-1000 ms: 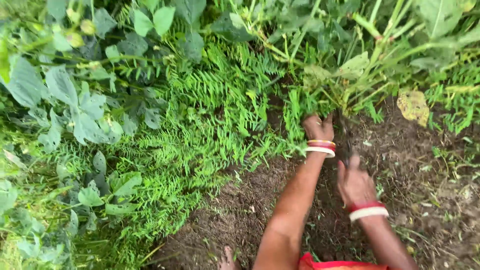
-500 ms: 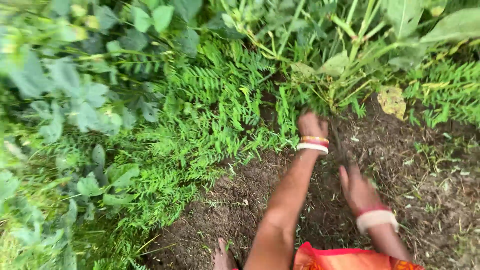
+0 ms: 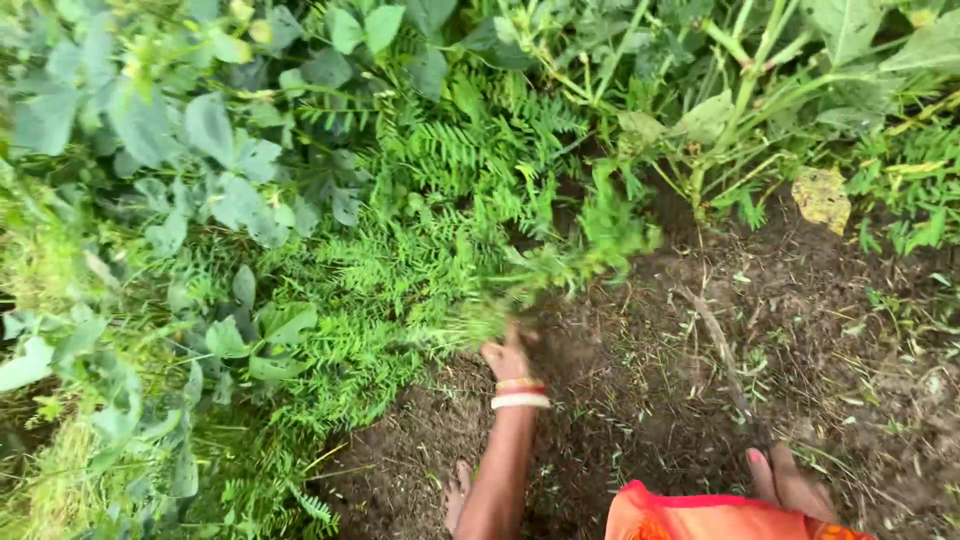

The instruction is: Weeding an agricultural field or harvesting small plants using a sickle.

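The left hand is bare, with no glove or ring that can be made out, and its forearm is bare too, with no sleeve showing. At the wrist sit stacked bangles: a thin gold-coloured one nearest the hand, a red one behind it, and a thicker white one last. Low in the view a bright garment fills the bottom edge, orange-red with a pinker rim along its upper hem and a patch of yellow pattern near the bottom. Bare toes show just beside it on the right, and more bare toes show beside the forearm; no footwear is visible.
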